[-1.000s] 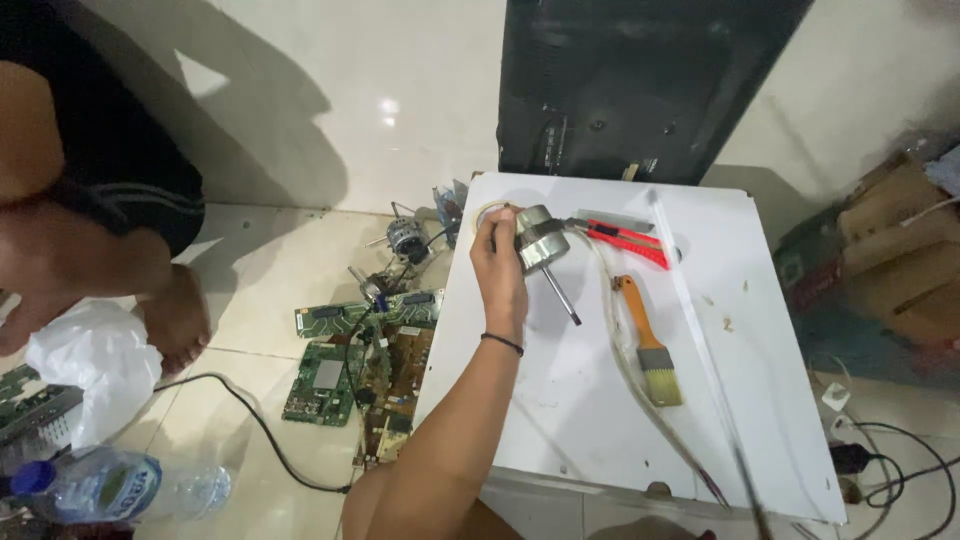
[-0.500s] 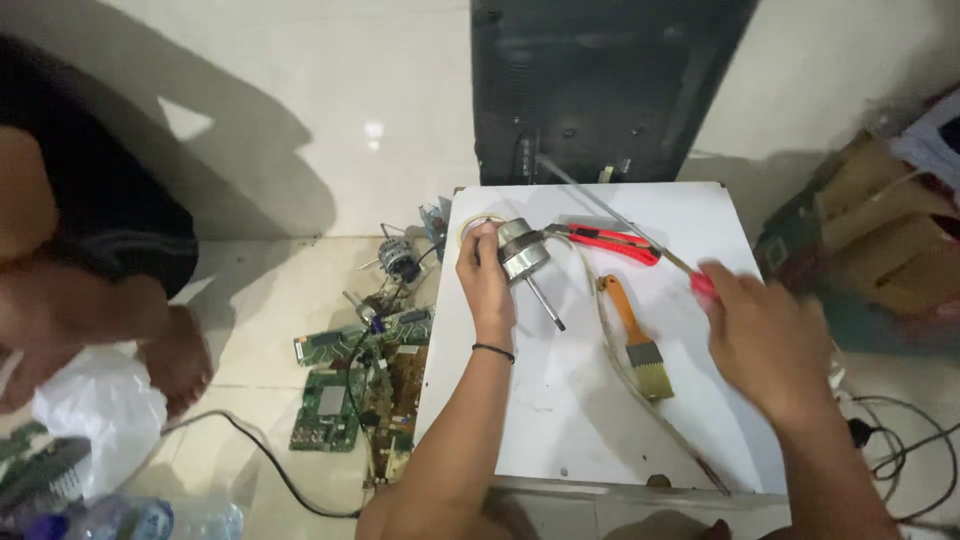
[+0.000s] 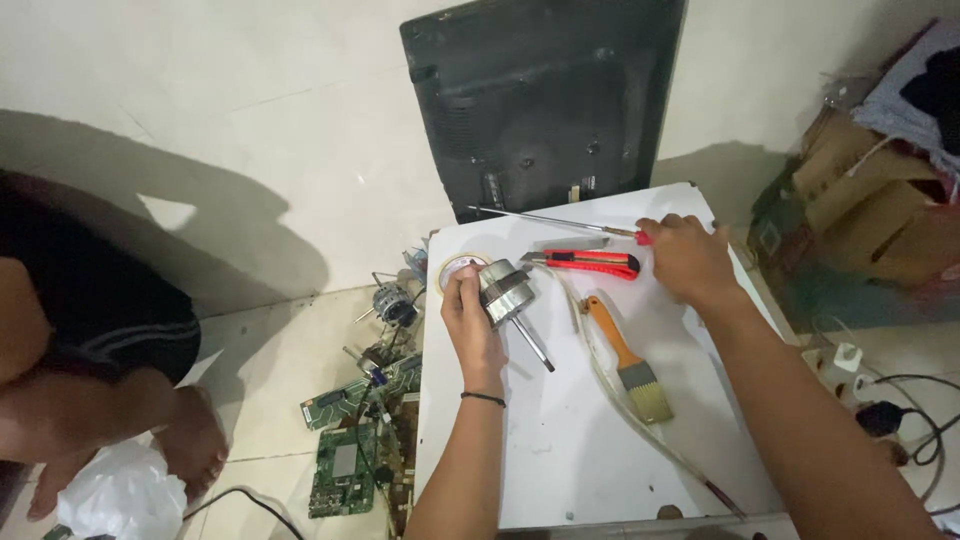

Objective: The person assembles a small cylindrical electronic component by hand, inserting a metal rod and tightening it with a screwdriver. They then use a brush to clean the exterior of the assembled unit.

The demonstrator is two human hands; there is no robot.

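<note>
Left hand [image 3: 470,320] clamped on small motor [image 3: 505,290] at white tabletop [image 3: 560,440] left edge, shaft slanting toward paintbrush [image 3: 628,360]; right hand [image 3: 690,258] closed over screwdriver [image 3: 550,220] handle, blade running left, beyond red utility knife [image 3: 590,263].

The left hand [image 3: 470,322] gripped a small silver motor [image 3: 505,291] on the white table [image 3: 570,440], its shaft pointing down-right. The right hand [image 3: 688,258] rested on a screwdriver [image 3: 560,222], beside a red utility knife [image 3: 592,262] and an orange-handled paintbrush [image 3: 628,360].
</note>
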